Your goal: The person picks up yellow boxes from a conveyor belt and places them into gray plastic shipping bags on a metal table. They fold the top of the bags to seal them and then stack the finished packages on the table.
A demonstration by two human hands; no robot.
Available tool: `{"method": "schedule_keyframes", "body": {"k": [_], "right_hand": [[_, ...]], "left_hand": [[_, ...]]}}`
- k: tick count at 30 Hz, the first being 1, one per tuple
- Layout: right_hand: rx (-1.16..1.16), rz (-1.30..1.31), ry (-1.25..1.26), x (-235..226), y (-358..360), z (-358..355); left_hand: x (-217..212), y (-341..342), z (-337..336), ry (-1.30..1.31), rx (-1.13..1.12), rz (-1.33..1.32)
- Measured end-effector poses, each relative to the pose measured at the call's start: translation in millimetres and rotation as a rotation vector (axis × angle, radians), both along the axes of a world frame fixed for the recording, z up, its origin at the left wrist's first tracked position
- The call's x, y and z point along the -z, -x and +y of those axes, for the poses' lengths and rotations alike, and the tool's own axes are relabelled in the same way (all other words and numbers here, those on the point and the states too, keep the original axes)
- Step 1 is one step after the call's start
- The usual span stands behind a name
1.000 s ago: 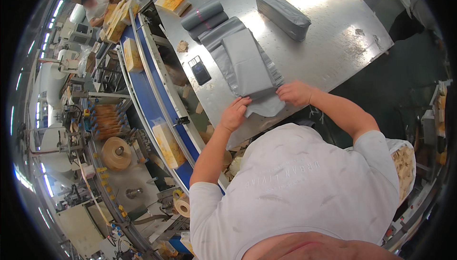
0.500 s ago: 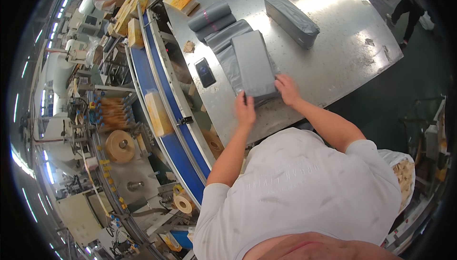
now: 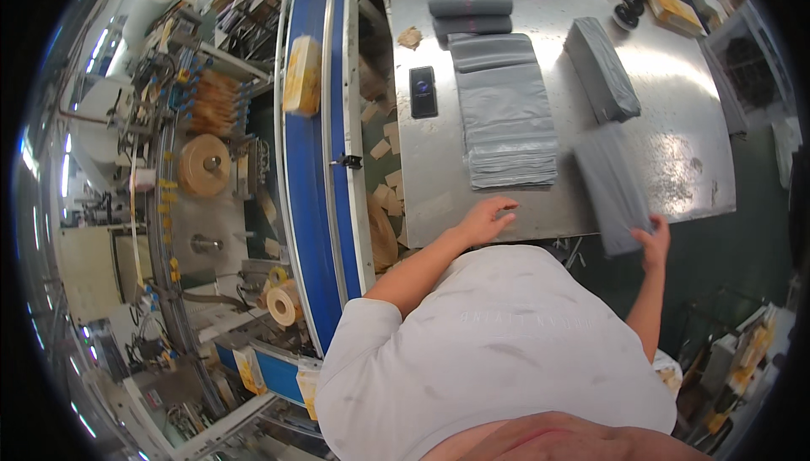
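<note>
A person in a white shirt stands at a steel table, seen from above. The right hand grips the near end of a grey packet, fingers curled round its edge. The packet lies at the table's near right edge, its gripped end hanging past the rim. The left hand rests flat on the table with fingers together, just before the near end of a stack of flat grey bags and apart from it. Another grey packet, the far one, lies beyond on the right. A dark phone lies left of the stack. A blue conveyor runs along the table's left side, carrying a yellow box.
</note>
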State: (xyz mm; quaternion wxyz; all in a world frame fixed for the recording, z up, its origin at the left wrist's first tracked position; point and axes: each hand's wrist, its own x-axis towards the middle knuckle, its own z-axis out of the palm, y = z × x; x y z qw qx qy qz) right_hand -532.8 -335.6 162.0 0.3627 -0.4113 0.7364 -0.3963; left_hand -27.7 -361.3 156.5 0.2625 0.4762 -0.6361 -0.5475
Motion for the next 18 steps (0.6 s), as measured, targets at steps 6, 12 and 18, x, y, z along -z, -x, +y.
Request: {"method": "schedule_keyframes", "body": {"k": [6,12,18], "right_hand": [[0.129,1.033,-0.170,-31,62,-7],[-0.303,1.085,0.098,41,-57,-68],[-0.586,1.144,0.115,115,-230,-26]], "left_hand": [[72,-81,32,0.064,-0.440,-0.062],[76,-184,53,0.499,-0.780,-0.358],[105,-303,187,0.317,-1.208,-0.850]]}}
